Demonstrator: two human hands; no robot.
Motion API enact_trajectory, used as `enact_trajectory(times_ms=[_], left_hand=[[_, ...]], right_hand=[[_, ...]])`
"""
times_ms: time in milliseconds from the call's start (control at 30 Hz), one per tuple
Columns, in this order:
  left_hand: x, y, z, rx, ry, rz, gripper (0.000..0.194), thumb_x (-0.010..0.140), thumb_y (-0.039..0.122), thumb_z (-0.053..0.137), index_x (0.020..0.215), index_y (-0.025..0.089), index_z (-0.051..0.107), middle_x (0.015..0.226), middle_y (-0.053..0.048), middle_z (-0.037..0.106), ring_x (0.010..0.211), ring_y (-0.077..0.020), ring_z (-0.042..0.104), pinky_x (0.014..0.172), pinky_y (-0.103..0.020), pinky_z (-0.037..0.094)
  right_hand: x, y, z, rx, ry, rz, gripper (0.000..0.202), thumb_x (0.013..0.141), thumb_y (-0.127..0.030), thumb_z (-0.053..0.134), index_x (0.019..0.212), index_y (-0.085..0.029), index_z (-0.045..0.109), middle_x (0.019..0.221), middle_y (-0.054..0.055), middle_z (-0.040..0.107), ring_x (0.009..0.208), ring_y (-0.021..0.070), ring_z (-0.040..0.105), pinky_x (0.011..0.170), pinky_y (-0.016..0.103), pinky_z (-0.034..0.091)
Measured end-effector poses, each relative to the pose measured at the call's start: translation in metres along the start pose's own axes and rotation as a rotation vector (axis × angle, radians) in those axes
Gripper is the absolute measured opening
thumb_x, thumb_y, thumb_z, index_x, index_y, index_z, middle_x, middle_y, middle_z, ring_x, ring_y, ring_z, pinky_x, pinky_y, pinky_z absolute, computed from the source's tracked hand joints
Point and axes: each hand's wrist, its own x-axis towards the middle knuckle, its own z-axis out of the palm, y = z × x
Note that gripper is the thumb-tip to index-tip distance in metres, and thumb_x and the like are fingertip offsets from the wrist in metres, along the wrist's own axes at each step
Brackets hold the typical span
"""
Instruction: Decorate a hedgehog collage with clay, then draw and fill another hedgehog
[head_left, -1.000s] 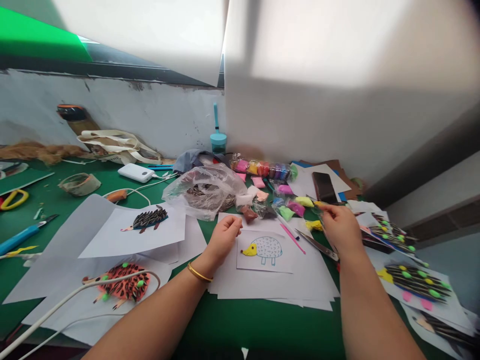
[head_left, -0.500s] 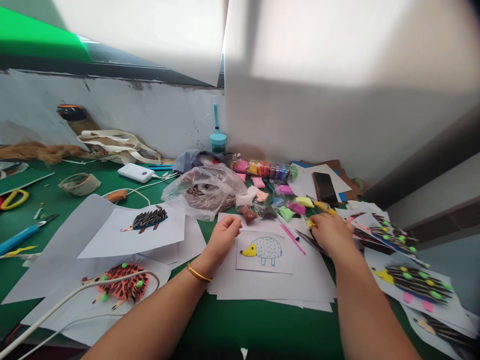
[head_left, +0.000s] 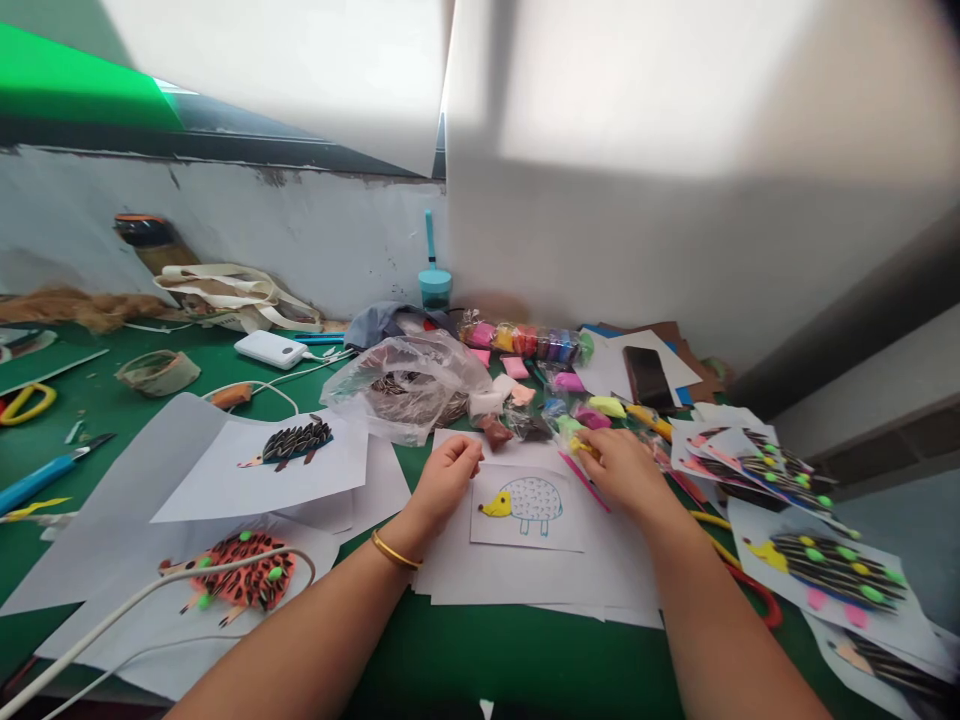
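Note:
A hedgehog drawing [head_left: 534, 530] with a yellow face lies on a stack of white sheets [head_left: 465, 585] between my hands. My left hand [head_left: 452, 470] rests at the drawing's upper left corner, its fingers curled together; whatever they hold, if anything, is hidden. Beyond the drawing's upper right, my right hand [head_left: 616, 468] pinches a small yellow clay packet [head_left: 579, 446], close to a light green packet [head_left: 568, 426]. A pink stick [head_left: 583, 482] lies just left of my right hand. Brown [head_left: 495, 432] and dark [head_left: 529, 428] clay packets sit above the drawing.
A plastic bag of seeds [head_left: 409, 385] stands behind my left hand. Hedgehog pictures lie left [head_left: 281, 490] and right [head_left: 840, 575]. A phone [head_left: 649, 378], red-yellow scissors [head_left: 750, 590], a power bank [head_left: 270, 348] and a blue knife [head_left: 45, 480] are around the table.
My right hand has moved left, carrying the yellow packet toward the green one. The scissors' red and yellow handles now show beside my right forearm. My left hand is nearly unchanged.

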Motion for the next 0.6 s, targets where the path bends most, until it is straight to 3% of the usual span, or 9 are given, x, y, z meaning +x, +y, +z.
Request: enact_trajectory(times_ms=[300,600], left_hand=[[-0.001,0.005,0.003,0.003,0.020,-0.029,0.035,0.081,0.052,0.061,0.073,0.018,0.057,0.064,0.003,0.051,0.063,-0.0119,0.048,0.064,-0.025,0.039],[-0.001,0.006,0.003,0.004,0.026,-0.019,0.036,0.079,0.053,0.063,0.072,0.018,0.058,0.062,0.003,0.051,0.061,-0.0119,0.048,0.064,-0.025,0.039]], right_hand=[[-0.001,-0.037,0.012,0.058,-0.084,-0.111,0.036,0.093,-0.032,0.050,0.125,-0.025,0.065,0.119,0.008,0.068,0.114,0.0264,0.052,0.096,0.037,0.038],[0.003,-0.034,0.018,0.047,-0.061,-0.075,0.036,0.095,-0.030,0.048,0.125,-0.023,0.065,0.117,0.008,0.068,0.113,0.0256,0.052,0.098,0.037,0.038]])
